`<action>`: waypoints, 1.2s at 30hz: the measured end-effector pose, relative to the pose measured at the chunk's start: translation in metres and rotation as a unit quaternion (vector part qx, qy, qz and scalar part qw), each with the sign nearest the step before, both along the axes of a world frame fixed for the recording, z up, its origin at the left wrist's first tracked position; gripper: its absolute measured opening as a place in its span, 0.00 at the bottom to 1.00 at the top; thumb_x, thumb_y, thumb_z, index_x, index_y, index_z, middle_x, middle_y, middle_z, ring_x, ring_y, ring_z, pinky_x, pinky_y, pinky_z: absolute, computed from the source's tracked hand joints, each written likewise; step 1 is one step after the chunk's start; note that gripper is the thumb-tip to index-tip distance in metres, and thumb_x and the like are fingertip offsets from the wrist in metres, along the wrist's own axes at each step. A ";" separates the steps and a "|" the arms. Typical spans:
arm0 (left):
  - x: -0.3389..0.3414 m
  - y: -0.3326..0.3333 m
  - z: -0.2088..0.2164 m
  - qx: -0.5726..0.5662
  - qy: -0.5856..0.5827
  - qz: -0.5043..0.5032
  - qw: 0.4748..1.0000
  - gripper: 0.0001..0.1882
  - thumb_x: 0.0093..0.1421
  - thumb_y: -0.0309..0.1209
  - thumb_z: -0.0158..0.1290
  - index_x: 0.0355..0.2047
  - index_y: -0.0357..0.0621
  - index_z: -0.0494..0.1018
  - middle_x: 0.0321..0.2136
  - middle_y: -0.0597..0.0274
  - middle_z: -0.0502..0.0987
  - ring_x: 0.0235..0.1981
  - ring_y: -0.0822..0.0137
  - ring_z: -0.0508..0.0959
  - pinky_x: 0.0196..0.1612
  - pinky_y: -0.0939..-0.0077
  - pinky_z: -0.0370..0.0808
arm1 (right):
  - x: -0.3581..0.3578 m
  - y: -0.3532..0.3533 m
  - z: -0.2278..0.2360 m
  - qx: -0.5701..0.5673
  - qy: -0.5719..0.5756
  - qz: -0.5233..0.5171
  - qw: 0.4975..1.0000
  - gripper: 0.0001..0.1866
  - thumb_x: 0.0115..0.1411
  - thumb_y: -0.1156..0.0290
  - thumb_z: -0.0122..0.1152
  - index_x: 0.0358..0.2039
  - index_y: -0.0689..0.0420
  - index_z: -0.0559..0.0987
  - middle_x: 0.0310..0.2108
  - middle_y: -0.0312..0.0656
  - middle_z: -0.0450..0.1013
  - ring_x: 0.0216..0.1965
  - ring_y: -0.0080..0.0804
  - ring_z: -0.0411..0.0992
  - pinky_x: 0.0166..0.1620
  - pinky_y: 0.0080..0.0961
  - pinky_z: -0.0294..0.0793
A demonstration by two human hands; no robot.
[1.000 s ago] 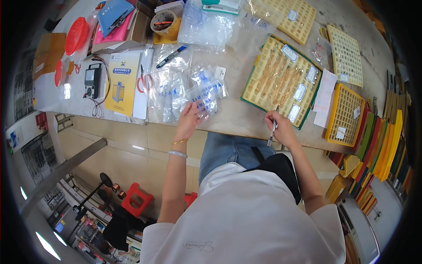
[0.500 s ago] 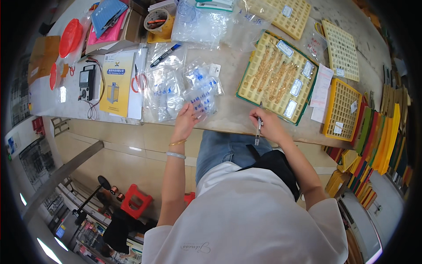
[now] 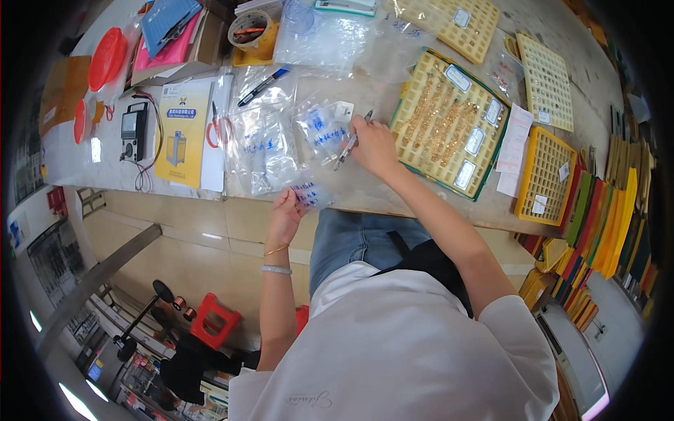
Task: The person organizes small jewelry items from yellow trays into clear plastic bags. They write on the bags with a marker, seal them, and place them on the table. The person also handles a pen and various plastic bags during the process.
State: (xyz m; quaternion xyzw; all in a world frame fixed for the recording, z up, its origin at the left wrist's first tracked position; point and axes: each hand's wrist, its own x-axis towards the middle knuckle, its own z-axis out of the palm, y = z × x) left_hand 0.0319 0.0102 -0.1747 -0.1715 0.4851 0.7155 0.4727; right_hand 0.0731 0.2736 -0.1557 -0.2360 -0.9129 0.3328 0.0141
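Just off the table's front edge, my left hand point(image 3: 283, 214) pinches a small clear plastic bag point(image 3: 309, 197) with blue handwriting on it. My right hand point(image 3: 375, 146) grips a slim pen point(image 3: 345, 153), which slants over the table above the bags. Under and beside it lies another clear bag point(image 3: 323, 128) with blue writing, a white tag showing at its top. Left of that rests a larger clear bag point(image 3: 263, 151), also marked in blue. Right of my right hand is a green-edged tray point(image 3: 414, 163) of small cells with several gold-coloured chains point(image 3: 439, 119) across it.
Yellow cell trays point(image 3: 546, 172) stand along the right, beside paper slips point(image 3: 514, 151). A blue marker point(image 3: 263, 87), red-handled scissors point(image 3: 223, 131), a yellow booklet point(image 3: 184, 137) and a black meter point(image 3: 134, 132) lie leftward. A yellow cup point(image 3: 253, 38) stands at the back.
My right hand has moved left and away from me with the pen, from the tray's front corner to the bags. My left hand has drawn the small bag toward me.
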 end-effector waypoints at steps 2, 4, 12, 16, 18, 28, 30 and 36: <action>-0.003 0.000 0.004 -0.006 -0.002 0.006 1.000 0.11 0.65 0.33 0.41 0.42 0.42 0.68 0.39 0.63 0.73 0.40 0.67 0.74 0.45 0.68 0.72 | -0.003 -0.004 -0.012 0.045 0.028 0.011 0.999 0.13 0.46 0.69 0.63 0.28 0.56 0.68 0.21 0.46 0.70 0.30 0.42 0.70 0.33 0.36 0.67; -0.006 -0.001 0.006 -0.006 -0.003 0.010 1.000 0.11 0.65 0.33 0.41 0.43 0.42 0.68 0.39 0.62 0.73 0.40 0.67 0.74 0.46 0.68 0.72 | -0.005 -0.003 -0.014 0.002 0.020 0.004 1.000 0.11 0.47 0.71 0.61 0.28 0.56 0.67 0.21 0.46 0.70 0.30 0.43 0.71 0.32 0.36 0.67; -0.005 0.009 0.007 0.013 -0.002 -0.048 0.999 0.14 0.65 0.33 0.41 0.48 0.40 0.66 0.42 0.64 0.73 0.43 0.71 0.72 0.48 0.72 0.69 | 0.033 0.000 0.018 -0.363 0.003 0.083 0.928 0.15 0.51 0.78 0.60 0.25 0.55 0.60 0.24 0.37 0.67 0.27 0.25 0.66 0.32 0.21 0.65; 0.003 0.016 0.007 0.040 -0.005 -0.096 0.995 0.15 0.65 0.33 0.41 0.48 0.41 0.67 0.42 0.67 0.73 0.42 0.74 0.72 0.47 0.75 0.68 | 0.044 -0.014 0.018 -0.416 0.007 0.103 0.903 0.15 0.50 0.77 0.61 0.25 0.56 0.61 0.25 0.36 0.66 0.28 0.22 0.64 0.32 0.20 0.65; 0.007 0.011 -0.002 0.050 0.017 -0.119 0.991 0.15 0.65 0.34 0.41 0.48 0.42 0.67 0.42 0.68 0.73 0.42 0.74 0.72 0.47 0.76 0.68 | 0.040 -0.010 0.009 -0.396 -0.019 0.105 0.912 0.14 0.50 0.76 0.62 0.25 0.56 0.62 0.25 0.36 0.66 0.28 0.22 0.64 0.32 0.19 0.65; 0.008 -0.006 0.007 0.031 0.031 -0.065 0.997 0.14 0.65 0.33 0.41 0.46 0.40 0.68 0.41 0.66 0.73 0.42 0.74 0.72 0.48 0.76 0.67 | -0.053 -0.004 -0.013 -0.035 0.021 -0.031 0.999 0.19 0.44 0.68 0.67 0.31 0.56 0.65 0.29 0.48 0.69 0.33 0.47 0.69 0.36 0.37 0.67; 0.008 -0.008 0.007 0.025 0.033 -0.050 0.998 0.14 0.65 0.33 0.41 0.46 0.39 0.68 0.41 0.65 0.73 0.42 0.73 0.71 0.48 0.76 0.67 | -0.055 -0.009 -0.021 0.001 0.022 -0.026 0.999 0.19 0.44 0.70 0.68 0.30 0.57 0.65 0.29 0.48 0.69 0.32 0.46 0.69 0.36 0.34 0.67; 0.009 -0.013 0.004 0.018 0.023 -0.023 0.999 0.14 0.65 0.33 0.40 0.45 0.40 0.69 0.40 0.65 0.73 0.42 0.73 0.72 0.48 0.74 0.68 | -0.044 0.003 -0.020 -0.238 0.027 -0.091 0.967 0.18 0.46 0.76 0.66 0.29 0.56 0.63 0.28 0.42 0.68 0.29 0.30 0.69 0.31 0.24 0.68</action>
